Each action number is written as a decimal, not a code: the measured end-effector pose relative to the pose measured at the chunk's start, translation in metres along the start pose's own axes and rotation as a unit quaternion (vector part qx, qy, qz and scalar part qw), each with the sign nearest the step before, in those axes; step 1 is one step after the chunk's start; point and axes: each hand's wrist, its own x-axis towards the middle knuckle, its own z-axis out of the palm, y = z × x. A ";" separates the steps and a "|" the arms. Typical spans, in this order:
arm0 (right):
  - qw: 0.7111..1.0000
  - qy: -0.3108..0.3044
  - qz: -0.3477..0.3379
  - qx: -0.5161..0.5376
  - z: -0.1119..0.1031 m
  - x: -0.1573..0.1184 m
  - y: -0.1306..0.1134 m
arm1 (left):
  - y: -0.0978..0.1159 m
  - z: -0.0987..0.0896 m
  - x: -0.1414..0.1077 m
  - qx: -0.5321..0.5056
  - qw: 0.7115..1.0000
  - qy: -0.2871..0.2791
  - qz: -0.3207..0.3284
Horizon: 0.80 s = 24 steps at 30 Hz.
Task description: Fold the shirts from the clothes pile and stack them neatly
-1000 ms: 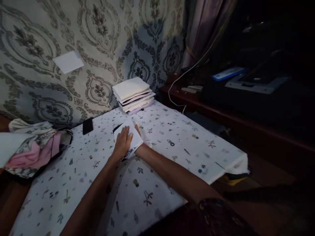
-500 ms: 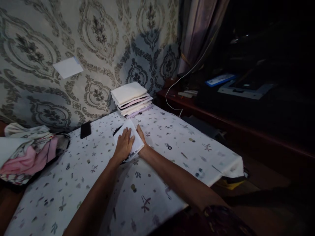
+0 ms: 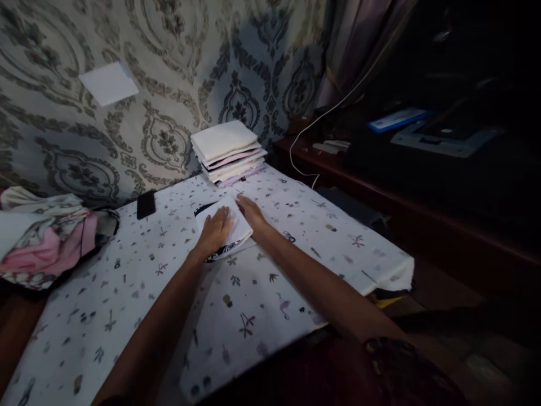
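A small folded white cloth (image 3: 240, 224) with black printed edges lies on the patterned sheet (image 3: 169, 293). Flat on top of it rests my left hand (image 3: 217, 230), its fingers spread a little. My right hand (image 3: 252, 216) touches the cloth's right edge, with its fingers stretched out toward the far side. Neither hand grips the cloth. Just beyond it stands a stack of folded cloths (image 3: 228, 148), white, pink and lilac.
A black phone (image 3: 146, 205) lies near the wall. Crumpled clothes (image 3: 54, 242) are heaped at the left. A white cable (image 3: 301, 135) hangs down beside the dark red furniture (image 3: 291, 151) on the right. White paper (image 3: 109, 83) is on the wall.
The head view has shifted, so most things appear higher. My right hand has moved slightly away from the cloth's right edge, its fingers less upright. My left hand still lies on the cloth.
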 end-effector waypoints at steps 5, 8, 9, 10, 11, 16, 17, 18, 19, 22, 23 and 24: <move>0.949 -0.076 -0.092 -0.292 -0.020 0.002 -0.028 | -0.007 -0.037 -0.033 -0.048 0.995 0.073 0.049; 0.869 -0.188 -0.167 -0.427 -0.004 0.002 -0.029 | -0.013 -0.048 -0.064 0.056 0.991 0.057 0.106; 0.852 -0.218 -0.180 -0.441 0.003 0.002 -0.026 | -0.015 -0.047 -0.074 0.105 0.986 0.047 0.117; 0.835 -0.243 -0.190 -0.456 0.011 0.001 -0.021 | -0.016 -0.045 -0.082 0.152 0.980 0.038 0.123; 0.818 -0.261 -0.197 -0.474 0.017 0.000 -0.015 | -0.016 -0.041 -0.090 0.193 0.973 0.033 0.120; 0.748 -0.271 -0.178 -0.580 0.027 -0.006 0.014 | -0.008 -0.022 -0.106 0.285 0.958 0.022 0.013; 0.742 -0.266 -0.170 -0.591 0.026 -0.006 0.018 | -0.006 -0.019 -0.107 0.286 0.958 0.010 -0.009; 0.739 -0.261 -0.165 -0.599 0.024 -0.006 0.021 | -0.004 -0.017 -0.107 0.284 0.958 -0.004 -0.024; 0.737 -0.256 -0.165 -0.603 0.023 -0.006 0.023 | -0.002 -0.016 -0.108 0.282 0.959 -0.019 -0.035; 0.735 -0.245 -0.177 -0.607 0.022 -0.005 0.026 | 0.001 -0.014 -0.111 0.273 0.959 -0.054 -0.056; 0.731 -0.244 -0.179 -0.612 0.022 -0.005 0.025 | 0.001 -0.014 -0.112 0.264 0.961 -0.060 -0.056; 0.725 -0.244 -0.180 -0.618 0.023 -0.005 0.024 | -0.001 -0.016 -0.113 0.253 0.964 -0.065 -0.053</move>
